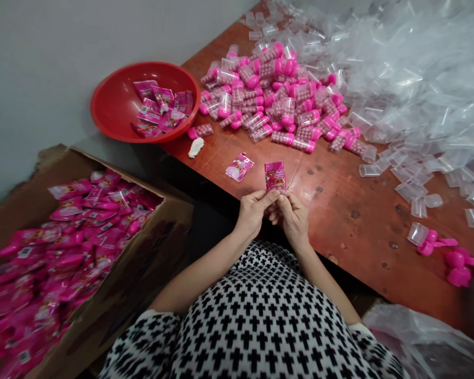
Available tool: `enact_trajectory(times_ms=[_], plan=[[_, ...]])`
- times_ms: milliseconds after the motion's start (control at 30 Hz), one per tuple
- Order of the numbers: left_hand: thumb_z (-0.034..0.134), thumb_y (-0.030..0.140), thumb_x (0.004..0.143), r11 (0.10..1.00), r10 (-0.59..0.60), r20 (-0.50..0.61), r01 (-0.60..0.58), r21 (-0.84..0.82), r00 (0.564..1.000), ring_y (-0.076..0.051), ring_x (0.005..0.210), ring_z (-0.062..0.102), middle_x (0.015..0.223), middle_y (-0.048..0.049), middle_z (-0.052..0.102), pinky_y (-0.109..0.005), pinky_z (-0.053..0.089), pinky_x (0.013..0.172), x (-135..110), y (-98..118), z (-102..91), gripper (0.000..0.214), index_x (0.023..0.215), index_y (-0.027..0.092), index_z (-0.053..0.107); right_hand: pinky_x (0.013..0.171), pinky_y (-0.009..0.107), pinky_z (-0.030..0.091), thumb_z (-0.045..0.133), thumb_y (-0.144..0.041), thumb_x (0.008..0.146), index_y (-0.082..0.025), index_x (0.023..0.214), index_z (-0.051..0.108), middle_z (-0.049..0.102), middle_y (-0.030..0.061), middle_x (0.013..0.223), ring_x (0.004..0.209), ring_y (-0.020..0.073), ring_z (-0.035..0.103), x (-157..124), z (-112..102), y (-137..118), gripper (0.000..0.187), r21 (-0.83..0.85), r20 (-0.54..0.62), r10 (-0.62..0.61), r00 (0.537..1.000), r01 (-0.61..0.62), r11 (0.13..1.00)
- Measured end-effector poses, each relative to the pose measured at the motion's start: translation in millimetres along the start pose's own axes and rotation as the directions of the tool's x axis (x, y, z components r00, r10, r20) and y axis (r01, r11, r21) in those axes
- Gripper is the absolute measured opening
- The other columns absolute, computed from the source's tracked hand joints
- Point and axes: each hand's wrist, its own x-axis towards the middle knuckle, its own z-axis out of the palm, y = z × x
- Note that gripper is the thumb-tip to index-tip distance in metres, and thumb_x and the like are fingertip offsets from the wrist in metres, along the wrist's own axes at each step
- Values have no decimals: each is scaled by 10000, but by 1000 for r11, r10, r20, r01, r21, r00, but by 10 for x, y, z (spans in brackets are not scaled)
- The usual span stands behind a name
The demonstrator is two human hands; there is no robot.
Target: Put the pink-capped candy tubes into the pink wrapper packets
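Observation:
My left hand [253, 209] and my right hand [293, 216] meet at the near edge of the brown table [339, 210]. Both pinch the lower end of a small pink printed packet [275, 176], which stands upright above my fingertips. A second pink packet [239, 167] lies flat on the table just left of it. Further back lies a heap of clear tubes filled with pink candy and closed with pink caps [276, 95].
A red bowl [114, 105] holding pink packets sits at the table's left corner. A cardboard box [158, 252] full of pink packets stands at my left. Clear empty tubes and plastic [414, 79] cover the right side; loose pink caps [454, 258] lie near right. A white lump [196, 147] lies by the bowl.

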Motion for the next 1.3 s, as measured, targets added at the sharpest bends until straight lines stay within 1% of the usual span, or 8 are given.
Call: enact_trajectory(times_ms=[567, 633, 700, 767, 833, 933, 1100, 1300], plan=[[793, 378, 625, 978, 105, -142, -128, -162, 984, -130, 627, 629, 738, -66, 698, -248, 500, 591, -205, 209, -294, 312, 736, 106, 689, 500, 208, 561, 736, -388, 730, -224, 889, 481, 692, -51, 682, 534, 111, 662, 151, 130, -29, 343, 306, 229, 67, 971, -138, 942], [687, 532, 704, 919, 300, -275, -354, -175, 914, -189, 792, 682, 901, -75, 730, -329, 535, 742, -312, 424, -506, 432, 918, 157, 689, 527, 219, 569, 711, -400, 754, -215, 895, 494, 707, -30, 710, 569, 119, 677, 153, 153, -65, 318, 272, 274, 67, 960, -144, 951], [494, 657, 789, 785, 506, -446, -609, -119, 739, -190, 833, 691, 929, -39, 737, -350, 533, 789, -355, 618, -738, 565, 1078, 194, 637, 518, 209, 559, 670, -419, 789, -204, 869, 511, 713, -16, 723, 570, 115, 677, 156, 152, -78, 280, 230, 270, 67, 960, -132, 964], [358, 707, 819, 758, 581, -486, -651, 31, 653, -206, 890, 690, 983, -55, 731, -388, 521, 840, -278, 710, -932, 684, 1215, 185, 554, 487, 192, 539, 636, -436, 813, -198, 838, 519, 707, -16, 705, 544, 105, 664, 163, 144, -69, 267, 186, 239, 72, 968, -118, 975], [419, 645, 838, 746, 665, -379, -557, 364, 643, -224, 1080, 629, 1175, -109, 664, -435, 440, 987, -73, 682, -1050, 648, 1272, 175, 520, 468, 185, 524, 621, -453, 819, -196, 825, 521, 696, -19, 685, 523, 98, 650, 172, 146, -58, 275, 147, 217, 81, 973, -115, 983], [691, 480, 727, 541, 663, -89, -394, 744, 743, -257, 1315, 428, 1324, -88, 565, -460, 233, 1140, 343, 514, -1093, 481, 1122, 210, 650, 463, 192, 514, 631, -474, 799, -194, 830, 528, 689, -18, 679, 509, 96, 636, 175, 152, -70, 300, 82, 236, 107, 966, -130, 988], [562, 343, 858, 5, 559, 230, -280, 960, 797, -274, 1358, 362, 1318, -47, 570, -547, 125, 1151, 744, 289, -1061, 272, 1088, 257, 680, 498, 205, 507, 633, -472, 792, -182, 808, 549, 668, -10, 677, 531, 94, 622, 217, 81, -148, 302, -68, 281, 124, 952, -109, 992], [522, 314, 882, -33, 657, 208, -248, 968, 724, -260, 1275, 477, 1208, -40, 647, -533, 193, 1141, 746, 219, -1044, 234, 996, 236, 710, 560, 240, 501, 625, -465, 793, -183, 819, 562, 634, -6, 714, 602, 108, 605, 487, 96, -132, 290, -154, 230, 29, 973, 7, 988]])
